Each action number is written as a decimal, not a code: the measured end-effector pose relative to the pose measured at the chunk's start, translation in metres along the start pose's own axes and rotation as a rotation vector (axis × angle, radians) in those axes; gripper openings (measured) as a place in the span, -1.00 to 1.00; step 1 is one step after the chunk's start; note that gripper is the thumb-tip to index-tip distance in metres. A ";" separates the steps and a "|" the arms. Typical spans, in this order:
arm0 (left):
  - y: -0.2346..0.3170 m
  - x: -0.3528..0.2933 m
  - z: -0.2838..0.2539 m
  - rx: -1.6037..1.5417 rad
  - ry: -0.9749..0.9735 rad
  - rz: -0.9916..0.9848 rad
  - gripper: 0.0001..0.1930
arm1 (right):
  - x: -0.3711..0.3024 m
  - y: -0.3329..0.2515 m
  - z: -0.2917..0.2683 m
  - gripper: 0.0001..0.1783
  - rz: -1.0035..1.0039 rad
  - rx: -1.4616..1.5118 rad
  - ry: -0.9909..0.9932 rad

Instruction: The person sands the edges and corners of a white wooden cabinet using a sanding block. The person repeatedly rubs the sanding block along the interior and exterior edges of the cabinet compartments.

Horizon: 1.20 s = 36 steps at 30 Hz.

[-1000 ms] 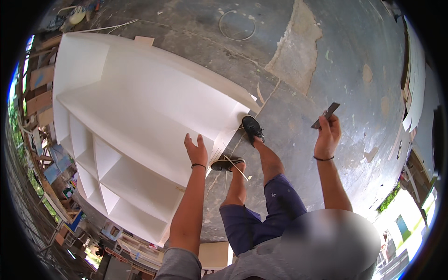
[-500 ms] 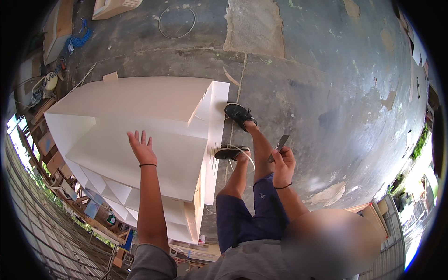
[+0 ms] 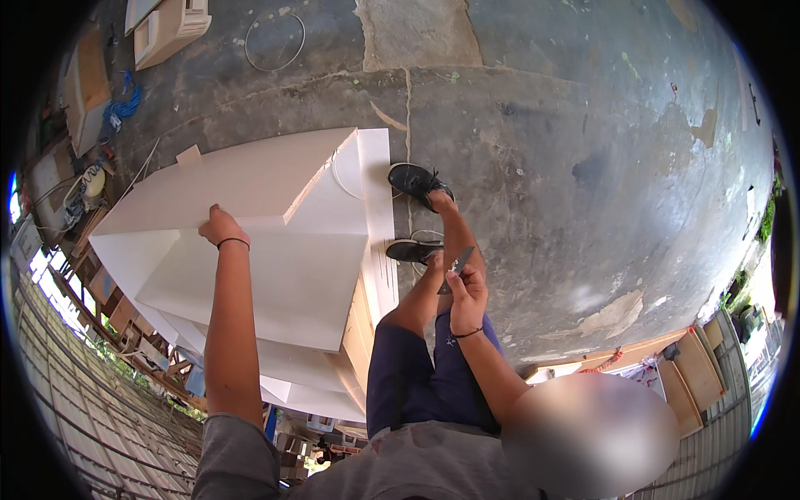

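Observation:
A large white cabinet (image 3: 250, 283) with open compartments stands in front of me and to the left. My left hand (image 3: 223, 227) is closed over the front edge of its pale upper panel (image 3: 242, 179), the fingertips hidden by the panel. On the right, in front of my thighs, my right hand (image 3: 468, 302) pinches a flat dark-grey metal blade (image 3: 463, 260), tilted up and apart from the cabinet. Bare wood shows along the panel's near end. A thin white strip (image 3: 337, 179) curves beside that end.
My shoes (image 3: 417, 182) stand close to the cabinet's white base board (image 3: 379, 208). Farther off on the concrete floor (image 3: 567, 200) lie a thin wire-like loop (image 3: 275, 42) and a wooden drawer-like box (image 3: 172, 32). Blue cord (image 3: 127, 100) lies at the far left.
My left hand, raised and spread before, has moved left and forward and closed on the panel edge. The upper panel now sits lower over the compartment. My right hand with the blade shifted left.

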<state>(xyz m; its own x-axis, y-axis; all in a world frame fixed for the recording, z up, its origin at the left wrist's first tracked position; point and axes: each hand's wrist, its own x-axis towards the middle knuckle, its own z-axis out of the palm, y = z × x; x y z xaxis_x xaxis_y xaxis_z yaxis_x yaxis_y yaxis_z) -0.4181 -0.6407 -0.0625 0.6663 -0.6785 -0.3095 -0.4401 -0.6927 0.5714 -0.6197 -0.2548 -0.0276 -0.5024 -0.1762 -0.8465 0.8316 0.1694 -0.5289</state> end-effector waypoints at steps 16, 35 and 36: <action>0.009 -0.035 -0.057 -0.155 -0.321 -0.071 -0.24 | -0.018 0.007 -0.021 -0.87 -0.096 -0.089 -0.047; -0.222 0.092 -0.267 0.079 0.036 -0.615 -0.23 | -0.036 -0.027 0.412 -0.77 -1.058 -0.990 -0.859; -0.211 0.088 -0.258 0.342 0.036 -0.487 -0.36 | -0.036 -0.007 0.433 -0.76 -1.094 -1.052 -0.865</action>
<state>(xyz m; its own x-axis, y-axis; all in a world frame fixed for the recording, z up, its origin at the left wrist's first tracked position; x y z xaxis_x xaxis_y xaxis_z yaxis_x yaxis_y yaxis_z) -0.1111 -0.4907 -0.0140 0.8577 -0.2581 -0.4447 -0.2436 -0.9656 0.0906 -0.5048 -0.6693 0.0333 -0.1272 -0.9918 -0.0147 -0.4458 0.0704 -0.8923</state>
